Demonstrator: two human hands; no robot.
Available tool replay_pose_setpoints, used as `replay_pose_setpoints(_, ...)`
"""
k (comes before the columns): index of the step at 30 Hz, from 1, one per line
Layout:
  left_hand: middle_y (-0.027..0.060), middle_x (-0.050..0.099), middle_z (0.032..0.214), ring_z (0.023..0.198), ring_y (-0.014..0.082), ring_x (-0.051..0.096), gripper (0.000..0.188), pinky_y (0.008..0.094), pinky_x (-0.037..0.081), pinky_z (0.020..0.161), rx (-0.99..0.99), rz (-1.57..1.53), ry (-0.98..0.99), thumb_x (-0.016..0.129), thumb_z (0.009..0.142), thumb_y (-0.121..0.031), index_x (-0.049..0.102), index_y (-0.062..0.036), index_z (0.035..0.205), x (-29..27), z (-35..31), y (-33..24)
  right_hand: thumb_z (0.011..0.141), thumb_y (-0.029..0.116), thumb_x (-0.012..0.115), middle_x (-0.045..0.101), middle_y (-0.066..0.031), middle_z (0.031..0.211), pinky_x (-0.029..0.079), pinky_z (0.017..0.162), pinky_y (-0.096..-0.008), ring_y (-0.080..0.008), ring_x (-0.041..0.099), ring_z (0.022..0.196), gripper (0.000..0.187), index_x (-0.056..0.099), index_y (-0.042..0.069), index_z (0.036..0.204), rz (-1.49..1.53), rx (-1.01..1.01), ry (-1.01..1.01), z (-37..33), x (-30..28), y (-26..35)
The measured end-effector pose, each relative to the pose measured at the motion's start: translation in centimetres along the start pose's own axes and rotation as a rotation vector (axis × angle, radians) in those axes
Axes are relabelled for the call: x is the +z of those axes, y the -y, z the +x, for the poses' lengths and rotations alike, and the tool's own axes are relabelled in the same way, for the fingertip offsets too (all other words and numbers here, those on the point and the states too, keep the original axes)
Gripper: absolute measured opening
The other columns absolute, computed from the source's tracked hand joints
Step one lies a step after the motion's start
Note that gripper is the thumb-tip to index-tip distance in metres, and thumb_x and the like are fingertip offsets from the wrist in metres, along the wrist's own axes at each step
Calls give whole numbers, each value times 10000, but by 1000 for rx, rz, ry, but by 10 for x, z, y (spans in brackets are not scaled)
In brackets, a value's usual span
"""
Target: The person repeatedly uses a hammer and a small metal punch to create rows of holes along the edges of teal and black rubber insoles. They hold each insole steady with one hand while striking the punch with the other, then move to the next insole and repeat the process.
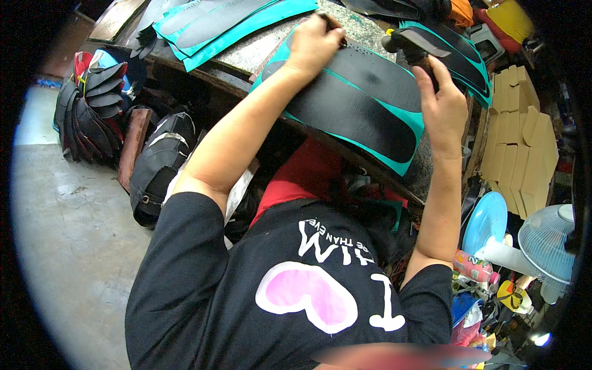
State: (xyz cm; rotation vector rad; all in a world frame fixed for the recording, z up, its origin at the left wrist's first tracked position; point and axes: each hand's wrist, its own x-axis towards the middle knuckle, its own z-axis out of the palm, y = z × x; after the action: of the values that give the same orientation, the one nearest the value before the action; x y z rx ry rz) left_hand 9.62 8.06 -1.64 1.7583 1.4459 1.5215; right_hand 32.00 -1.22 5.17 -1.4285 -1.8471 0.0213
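A teal sheet with two black insole-shaped pieces (357, 102) lies on the worn workbench (259, 52) in front of me. My left hand (314, 43) rests on the sheet's far end, fingers closed around a small dark tool that is mostly hidden. My right hand (441, 105) grips the handle of a hammer (413, 43), whose dark head hangs above the sheet's right side.
More teal sheets with black insoles (216, 21) lie at the bench's far left and far right. Stacked black shoe parts (92, 105) stand on the floor at left. Tan cardboard pieces (518, 135), a blue plate (484, 222) and a white fan (546, 240) crowd the right.
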Motion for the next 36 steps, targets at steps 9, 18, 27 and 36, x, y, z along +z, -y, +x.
replay_pose_setpoints(9, 148, 719, 839, 777, 298, 716, 158, 371, 564, 718, 239, 120, 129, 716, 830, -176, 685, -47, 915, -1, 0, -1, 944, 236, 683, 727, -114, 888, 533, 730, -297, -139, 675, 808, 282, 672, 69, 1172, 423, -85, -214, 4, -33, 26)
replay_pose_setpoints(18, 145, 723, 807, 757, 237, 726, 138, 330, 566, 736, -69, -298, 92, 704, 844, -163, 695, -30, 877, 8, 0, -2, 938, 395, 642, 724, -150, 937, 536, 729, -382, -337, 706, 838, 360, 671, 142, 1192, 42, 36, -59, 1, -10, -5)
replay_pose_setpoints(27, 155, 709, 849, 821, 309, 712, 212, 372, 556, 722, 395, 198, 170, 714, 873, -201, 629, -48, 992, 11, -6, -11, 982, 222, 632, 672, -38, 815, 479, 597, -231, -72, 583, 659, 327, 630, 57, 1265, 248, -256, -238, 0, -23, 24)
replay_pose_setpoints(36, 108, 722, 791, 708, 190, 714, 134, 321, 568, 696, 4, -217, -147, 697, 854, -154, 683, -24, 886, 2, 8, 3, 954, 461, 585, 722, -170, 968, 527, 777, -422, -363, 697, 910, 419, 651, 158, 1236, -23, 262, 122, -18, -4, -23)
